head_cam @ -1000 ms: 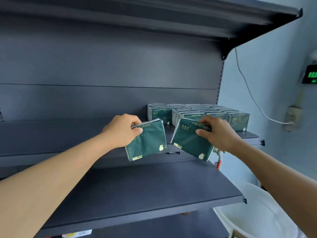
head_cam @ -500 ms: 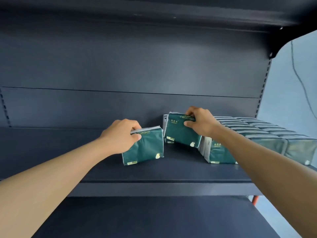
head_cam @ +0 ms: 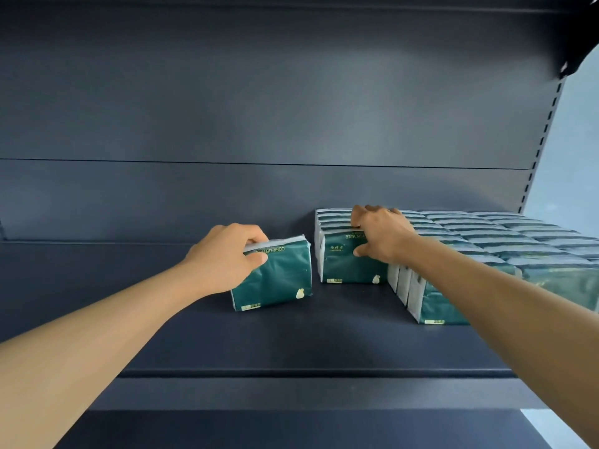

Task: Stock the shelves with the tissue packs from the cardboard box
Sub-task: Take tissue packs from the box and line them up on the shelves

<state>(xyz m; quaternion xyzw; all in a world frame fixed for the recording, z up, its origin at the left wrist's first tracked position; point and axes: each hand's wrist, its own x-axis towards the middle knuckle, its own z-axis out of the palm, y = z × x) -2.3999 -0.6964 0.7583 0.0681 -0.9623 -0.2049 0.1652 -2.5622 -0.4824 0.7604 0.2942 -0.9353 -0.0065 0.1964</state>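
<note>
While I watch from the head view, both hands are on the dark shelf (head_cam: 291,345), so I log it like this:

Left hand (head_cam: 223,257): fingers curled over the top edge of a green tissue pack (head_cam: 278,280), thumb pressed on its front face; the pack stands upright on the shelf, apart from the stocked rows.

Right hand (head_cam: 379,234): fingers hooked over the top of a second green tissue pack (head_cam: 350,264), thumb on the front; this one stands at the front of the leftmost row, its back against the stocked packs (head_cam: 486,234) beyond the fingertips.

Where the packs sit: the left-hand one is just left of the right-hand one, with a narrow gap between them; the filled rows run off to the right of the right wrist.

Handling, as I judge it: light, soft, squashy film-wrapped paper (the wrapper looks glossy, so likely a bit slick). A hard squeeze would dent it; nothing fragile.

Where to take hold: top edge, fingers behind and thumb in front, as both hands do now; that keeps the base free to slide flush.

Cardboard box: not in view.

Next, I reckon: release the right pack, then slide the left one alongside to begin a new row.
</note>
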